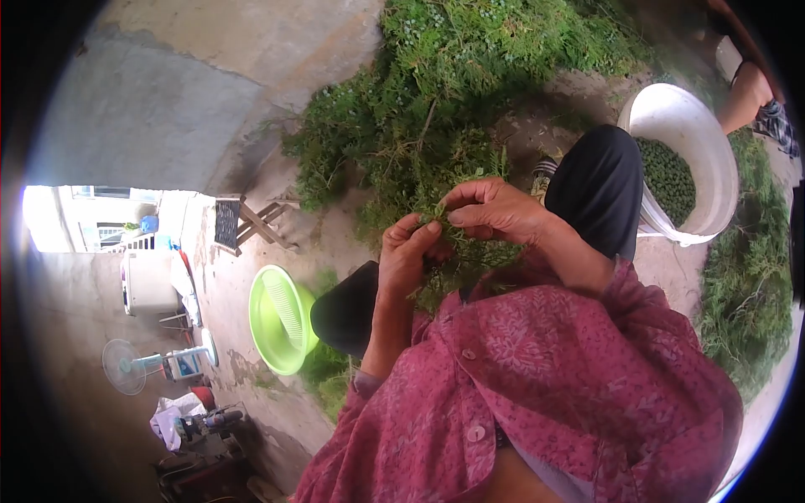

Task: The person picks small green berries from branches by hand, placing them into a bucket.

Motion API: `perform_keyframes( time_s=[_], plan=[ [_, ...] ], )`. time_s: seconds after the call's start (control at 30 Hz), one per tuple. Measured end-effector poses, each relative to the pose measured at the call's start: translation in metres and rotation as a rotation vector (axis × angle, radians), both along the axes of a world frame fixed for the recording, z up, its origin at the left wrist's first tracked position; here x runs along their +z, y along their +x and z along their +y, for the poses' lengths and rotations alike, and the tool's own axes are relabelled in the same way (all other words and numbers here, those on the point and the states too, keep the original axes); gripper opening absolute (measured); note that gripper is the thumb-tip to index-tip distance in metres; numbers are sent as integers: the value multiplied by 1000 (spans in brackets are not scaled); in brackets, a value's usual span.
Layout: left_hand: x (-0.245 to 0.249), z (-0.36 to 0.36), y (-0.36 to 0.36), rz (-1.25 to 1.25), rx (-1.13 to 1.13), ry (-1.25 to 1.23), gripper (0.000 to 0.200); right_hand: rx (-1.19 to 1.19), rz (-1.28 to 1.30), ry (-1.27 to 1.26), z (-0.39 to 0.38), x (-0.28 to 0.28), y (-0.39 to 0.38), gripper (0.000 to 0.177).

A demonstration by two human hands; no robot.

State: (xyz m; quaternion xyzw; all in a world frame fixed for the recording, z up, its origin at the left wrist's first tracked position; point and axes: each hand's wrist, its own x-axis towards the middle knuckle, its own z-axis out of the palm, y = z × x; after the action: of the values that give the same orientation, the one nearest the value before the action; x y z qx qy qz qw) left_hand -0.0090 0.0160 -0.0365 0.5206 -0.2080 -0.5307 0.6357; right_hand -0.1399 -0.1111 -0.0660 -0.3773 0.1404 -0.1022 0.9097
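Feathery green branches (369, 126) lie heaped on rough, stained ground (679, 270) before a person in a patterned pink shirt (537, 360). A round white bucket (717, 172) holds small green berries (665, 176); a lime-green basin (262, 323) shows a ridged inner panel. Left hand (407, 251) and right hand (499, 214), close together, pinch a leafy sprig (457, 256) between them.

The heaped greenery (511, 35) is brightly lit at the top and shaded lower down. The opening (52, 220) at the far left is washed out by glare, while the lower-left area is left dim. The margins are warped by the wide lens, the corners are blacked out, and the curved border is tinged blue.
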Motion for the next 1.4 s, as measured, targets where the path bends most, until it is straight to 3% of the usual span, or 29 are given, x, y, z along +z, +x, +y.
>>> perform_keyframes(
  time_s=[0.13, 0.2, 0.27, 0.3, 0.37, 0.4, 0.47, 0.6, 0.67, 0.9, 0.97, 1.0, 1.13, 1.2, 1.23, 1.3, 1.33, 1.4],
  plan=[
    [0, 1, -1, -74, -7, 32, 8, -41, 44, -168, 2, 0, 3, 22],
    [-1, 3, 0, -232, -6, 131, 4, -69, 97, -273, 3, -4, 5, 20],
    [4, 6, -3, -162, -14, 105, 4, -432, 66, -1066, 5, -23, 12, 17],
    [6, 8, -4, -92, -24, 82, 5, -433, 70, -1065, 2, -29, 11, 17],
    [6, 8, -2, -156, -49, 98, 4, -132, 254, -350, -15, -39, 7, 15],
    [6, 9, -1, -221, -66, 117, 4, -129, 253, -353, -16, -33, 6, 15],
    [8, 7, -1, -240, -93, 118, 4, -16, 121, 6, -12, -18, -1, 16],
    [5, 4, -4, -303, -161, 174, 6, 72, 101, 122, -5, -8, 2, 16],
    [4, 4, -6, -324, -161, 180, 6, 219, 73, -69, -7, -14, 5, 16],
    [11, 1, -10, -336, -160, 178, 6, 76, -107, 73, 3, -24, 9, 13],
    [15, 0, -12, -366, -160, 179, 7, 77, -240, 551, -4, -28, 8, 11],
    [16, -1, -13, -394, -157, 183, 8, 78, -240, 549, -7, -23, 5, 11],
    [10, -1, -11, -386, -128, 201, 9, -3, -163, 326, -16, 4, -12, 10],
    [4, 0, -8, -416, -141, 194, 11, 4, -22, -42, -15, 22, -16, 17],
    [4, -1, -10, -414, -141, 194, 11, 4, -21, -42, -12, 20, -13, 17],
    [5, -3, -15, -469, -135, 232, 10, -111, -23, -699, -6, 13, -5, 26],
    [4, -3, -15, -469, -134, 230, 10, -111, -23, -701, -3, 12, -3, 26],
    [2, -2, -13, -530, -175, 195, 7, -201, 29, -1057, 3, 12, -2, 23]
  ],
)
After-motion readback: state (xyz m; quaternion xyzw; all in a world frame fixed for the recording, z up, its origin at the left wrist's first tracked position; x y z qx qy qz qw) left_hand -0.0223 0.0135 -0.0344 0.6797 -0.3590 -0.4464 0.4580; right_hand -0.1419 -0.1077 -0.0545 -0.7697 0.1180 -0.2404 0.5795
